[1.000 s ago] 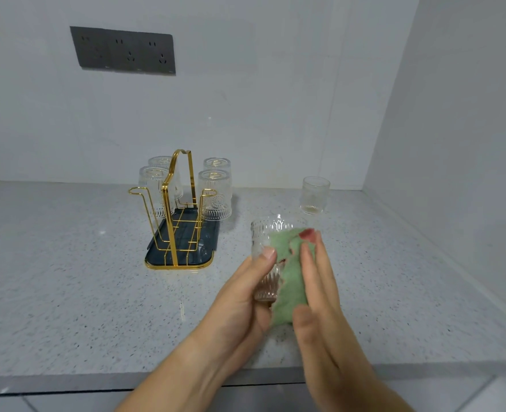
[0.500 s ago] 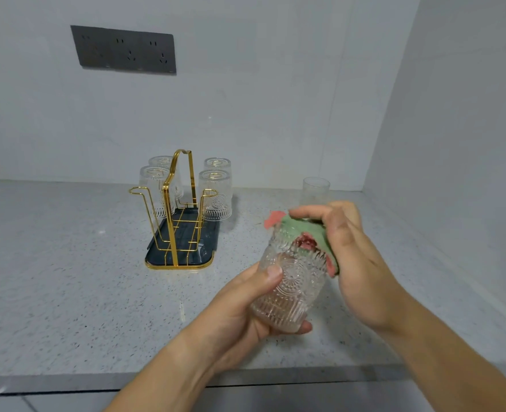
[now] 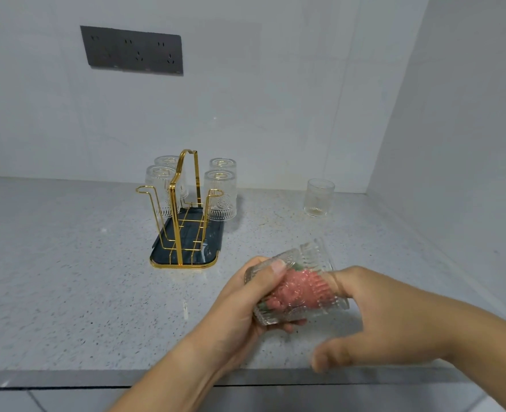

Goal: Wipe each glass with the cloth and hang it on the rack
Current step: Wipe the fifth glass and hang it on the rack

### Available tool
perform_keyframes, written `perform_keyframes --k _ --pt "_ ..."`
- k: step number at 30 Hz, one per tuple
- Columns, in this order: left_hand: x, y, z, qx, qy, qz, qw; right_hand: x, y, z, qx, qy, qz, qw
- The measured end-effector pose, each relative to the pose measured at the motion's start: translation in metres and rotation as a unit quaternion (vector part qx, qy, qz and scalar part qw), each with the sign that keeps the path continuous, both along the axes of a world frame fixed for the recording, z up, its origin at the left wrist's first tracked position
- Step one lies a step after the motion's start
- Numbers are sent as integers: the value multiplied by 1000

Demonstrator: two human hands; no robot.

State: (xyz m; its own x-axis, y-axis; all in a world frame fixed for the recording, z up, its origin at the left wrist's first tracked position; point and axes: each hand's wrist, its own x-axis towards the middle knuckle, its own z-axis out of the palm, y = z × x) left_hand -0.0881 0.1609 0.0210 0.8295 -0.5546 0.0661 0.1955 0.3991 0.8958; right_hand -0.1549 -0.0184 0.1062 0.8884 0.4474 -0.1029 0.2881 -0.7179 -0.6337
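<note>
Left hand [image 3: 246, 304]: wrapped round the embossed glass [image 3: 314, 254], holding it tipped sideways.
Right hand [image 3: 388, 316]: fingers pushed into its mouth, bunched on the cloth [image 3: 296, 289]; thumb outside.
Cloth: pink and green, wadded inside.
Embossed glass: above the table [image 3: 67, 278], nearer than the rack [image 3: 177, 227], to its right.
Rack: gold wire on a dark tray [image 3: 186, 258], four glasses [image 3: 220, 194] hung upside down.
Plain glass [image 3: 318, 197]: upright, right of the rack.

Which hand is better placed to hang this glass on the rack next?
Probably left: the left hand grips the glass around its body, nearer the rack; the right hand has fingers inside it with the cloth.
</note>
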Motion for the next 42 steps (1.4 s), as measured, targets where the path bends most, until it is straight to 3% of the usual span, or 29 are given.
perform_keyframes --k 3,8,14,17,21,23,25,27,31,36,38,42 --pt "-3 1 2 20 -33 0 999 -6 2 -2 1 2 -3 1000" --pt "-4 5 12 44 -104 17 994 -10 7 -12 174 -9 -38 984" --pt "-5 4 14 79 -162 60 982 -10 5 -11 238 76 -19 968" --pt "-9 4 16 87 -164 46 982 -11 6 -8 243 74 -7 967" --pt "-9 3 19 62 -65 2 996 -15 7 -14 118 -26 23 992" --pt "-8 4 22 64 -7 -49 997 -18 6 -16 -4 -111 37 993" --pt "-8 6 26 81 22 -102 991 -12 0 -23 -185 -204 56 960" --pt "-5 8 27 89 32 -109 990 -7 -2 -26 -234 -219 58 946" --pt "-2 3 21 93 -25 -5 995 -6 1 -26 42 -98 -9 994" --pt "-12 4 20 131 -195 109 966 -2 0 -29 282 64 -52 956" --pt "-11 5 24 123 -177 99 971 0 0 -31 301 66 -64 949" --pt "-9 4 36 108 28 -16 994 -4 5 -33 160 -82 -55 982"
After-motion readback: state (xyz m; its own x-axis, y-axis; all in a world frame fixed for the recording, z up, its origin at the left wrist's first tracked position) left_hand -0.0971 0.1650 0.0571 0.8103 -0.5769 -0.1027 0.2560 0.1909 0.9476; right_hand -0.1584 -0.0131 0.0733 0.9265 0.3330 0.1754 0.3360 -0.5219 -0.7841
